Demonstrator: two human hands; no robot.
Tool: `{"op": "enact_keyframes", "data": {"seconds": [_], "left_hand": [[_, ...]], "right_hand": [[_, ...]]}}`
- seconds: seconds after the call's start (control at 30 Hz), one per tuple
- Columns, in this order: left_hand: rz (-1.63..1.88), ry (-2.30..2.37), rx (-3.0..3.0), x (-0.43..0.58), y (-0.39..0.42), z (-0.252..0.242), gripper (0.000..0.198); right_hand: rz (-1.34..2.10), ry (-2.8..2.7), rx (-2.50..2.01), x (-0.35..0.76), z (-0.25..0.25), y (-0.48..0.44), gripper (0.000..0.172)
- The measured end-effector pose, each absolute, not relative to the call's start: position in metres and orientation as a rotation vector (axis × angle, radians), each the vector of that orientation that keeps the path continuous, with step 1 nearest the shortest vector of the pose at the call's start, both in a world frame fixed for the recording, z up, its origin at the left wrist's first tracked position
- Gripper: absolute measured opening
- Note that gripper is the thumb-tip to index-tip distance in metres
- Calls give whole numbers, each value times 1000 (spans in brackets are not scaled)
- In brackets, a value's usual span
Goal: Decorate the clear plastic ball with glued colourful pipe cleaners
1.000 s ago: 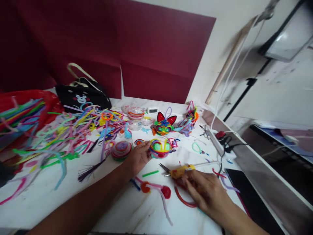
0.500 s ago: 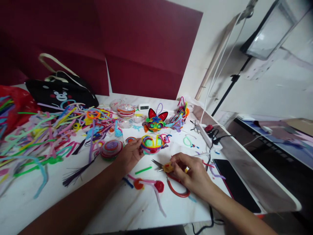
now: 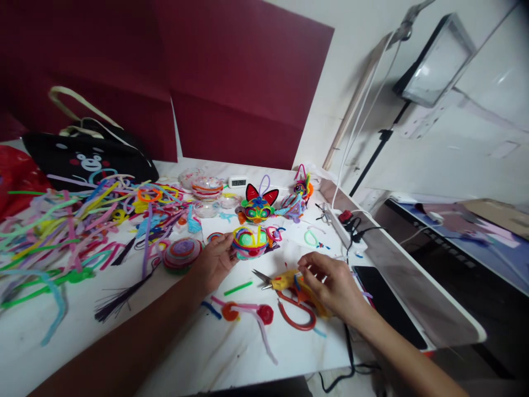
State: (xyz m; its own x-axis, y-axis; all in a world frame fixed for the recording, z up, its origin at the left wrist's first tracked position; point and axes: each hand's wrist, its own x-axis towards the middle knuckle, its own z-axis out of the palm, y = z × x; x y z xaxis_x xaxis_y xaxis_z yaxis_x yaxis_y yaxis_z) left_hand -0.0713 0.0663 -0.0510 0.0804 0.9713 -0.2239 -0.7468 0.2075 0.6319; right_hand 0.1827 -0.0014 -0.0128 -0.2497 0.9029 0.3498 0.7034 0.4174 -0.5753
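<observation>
We see the left hand (image 3: 218, 262) pinching a round craft piece with bright green eyes and yellow and red fuzzy strips (image 3: 250, 242) between its thumb and fingers, above the middle of the white table (image 3: 198, 353). The right hand (image 3: 330, 281) has its fingers bent, over a yellow plastic glue gun (image 3: 285, 280); we cannot tell if it grips this tool or only touches it. Beneath the glue gun we find a pair of scissors with orange-red handles (image 3: 298, 327), its pointed blades directed toward the left.

Nearer to us than the craft piece lie a short green stick (image 3: 238, 288), an orange coil (image 3: 230, 312) and a red coil (image 3: 265, 314). Beside the left wrist we notice a flat round coil of pink and purple (image 3: 182, 252). Behind the craft piece sits a colourful cat-like ornament with red pointed ears (image 3: 258, 208). Farther to the left we observe a tangled heap of many-coloured pipe cleaners (image 3: 82, 220) before a black bag with a bear face (image 3: 88, 157). At the right edge of the table lies a black phone (image 3: 388, 306).
</observation>
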Motion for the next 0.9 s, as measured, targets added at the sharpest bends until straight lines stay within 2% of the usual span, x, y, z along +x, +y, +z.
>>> {"op": "enact_keyframes", "data": {"seconds": [0.47, 0.9], "left_hand": [[1346, 698, 470, -69, 64, -51, 11], [1380, 674, 454, -69, 64, -51, 18]], "right_hand": [[377, -2042, -1412, 188, -15, -1, 13], [433, -2070, -1397, 184, -21, 3, 13]]}}
